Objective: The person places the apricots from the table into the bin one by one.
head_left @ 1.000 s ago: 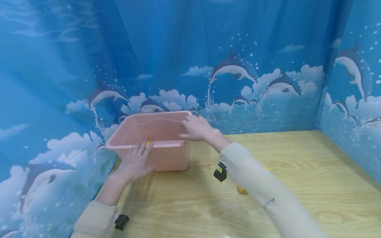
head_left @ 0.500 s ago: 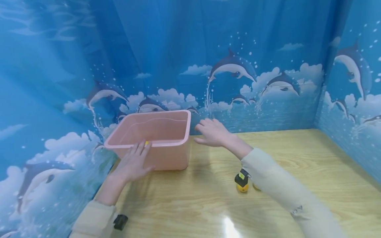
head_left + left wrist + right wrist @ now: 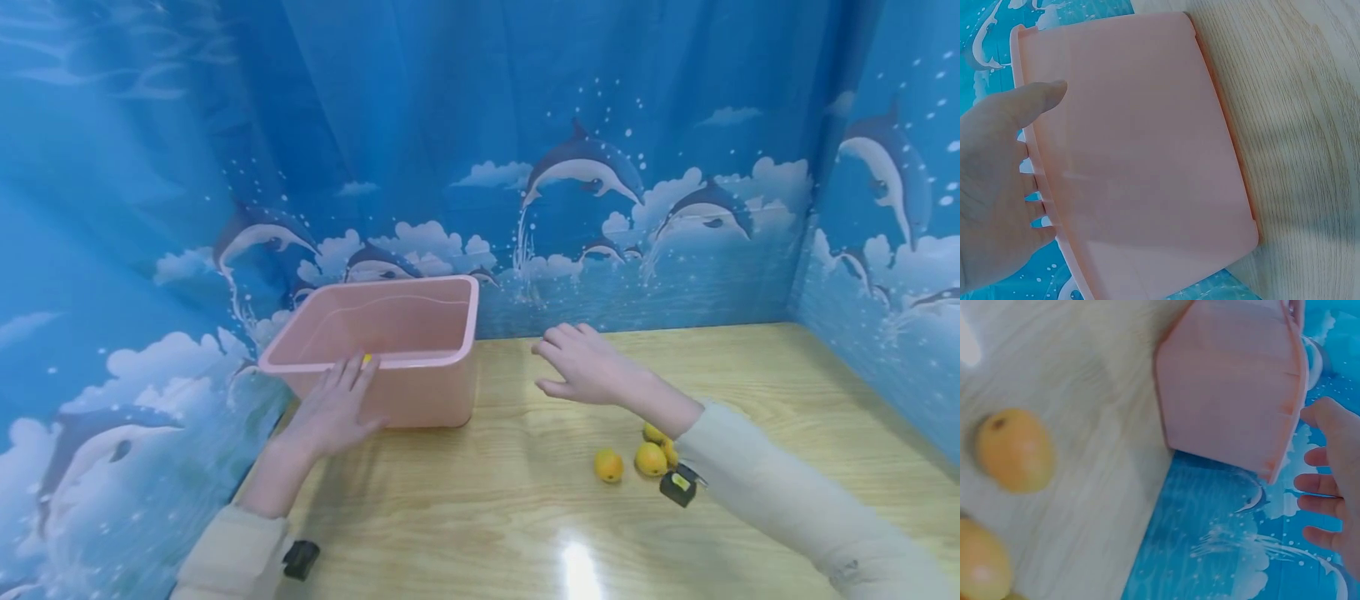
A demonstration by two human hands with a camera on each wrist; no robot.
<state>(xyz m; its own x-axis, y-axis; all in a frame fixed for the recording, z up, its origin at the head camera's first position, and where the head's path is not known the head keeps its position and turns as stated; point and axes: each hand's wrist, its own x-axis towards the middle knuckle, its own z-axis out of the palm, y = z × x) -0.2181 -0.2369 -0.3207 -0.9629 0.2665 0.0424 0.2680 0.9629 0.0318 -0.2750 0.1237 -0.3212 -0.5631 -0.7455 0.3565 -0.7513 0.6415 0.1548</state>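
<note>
A pink plastic bin [image 3: 420,392] stands at the left, close to the curtain. My left hand [image 3: 330,421] holds its near rim: the fingers reach over the edge and the thumb lies on the outer wall, as the left wrist view shows. A bit of something yellow [image 3: 367,359] shows inside the bin beside the fingertips; the rest is hidden by the wall. My right hand [image 3: 588,367] hovers above the table to the right of the bin, fingers loosely bent, holding nothing. Several yellow-orange fruits lie below its wrist, among them one fruit [image 3: 608,465] apart and another fruit [image 3: 651,458].
A wood-grain table [image 3: 480,517] carries everything. Blue curtains [image 3: 420,125] printed with dolphins close off the back and both sides. Small black wrist cameras [image 3: 678,485] hang at both sleeves. The right sleeve partly covers the fruits.
My right hand has left the bin's right rim and moved rightward and toward me over the table, uncovering the fruits. The left hand has stayed on the near rim.
</note>
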